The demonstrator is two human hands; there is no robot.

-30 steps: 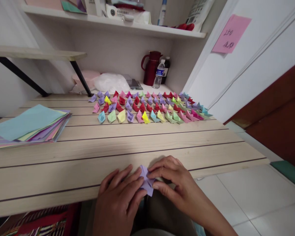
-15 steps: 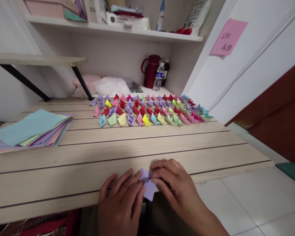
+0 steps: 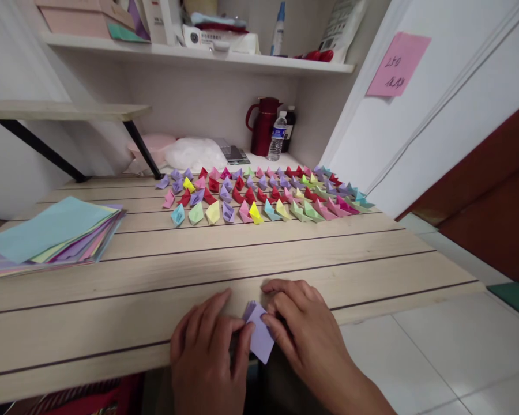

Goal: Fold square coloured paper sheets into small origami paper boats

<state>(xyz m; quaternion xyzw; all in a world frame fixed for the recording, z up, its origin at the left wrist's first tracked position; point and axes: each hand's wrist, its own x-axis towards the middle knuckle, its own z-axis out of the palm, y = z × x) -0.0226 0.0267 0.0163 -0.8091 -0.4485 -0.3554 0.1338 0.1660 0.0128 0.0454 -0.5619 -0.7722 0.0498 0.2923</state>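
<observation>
Between my hands, at the front edge of the table, is a folded piece of purple paper (image 3: 260, 337), one corner tilted down past the edge. My left hand (image 3: 211, 343) pinches its left side with thumb and forefinger, the other fingers resting near the tabletop. On its right side, the thumb and curled fingers of my right hand (image 3: 305, 331) grip the paper. Farther back stand several rows of small folded paper boats (image 3: 228, 213) in purple, red, pink, yellow, green and blue. A stack of coloured paper sheets (image 3: 54, 229) lies at the left.
The slatted wooden table (image 3: 190, 251) ends at the front just under my hands. Behind the boats stand a dark red jug (image 3: 264, 127), a water bottle (image 3: 277, 136) and a white plastic bag (image 3: 195, 154). A small raised shelf (image 3: 64, 110) with black legs is at the left.
The purple paper has turned from two visible panels with a gap to one flat panel facing me. My left fingers have drawn back from its top, and the view has shifted slightly.
</observation>
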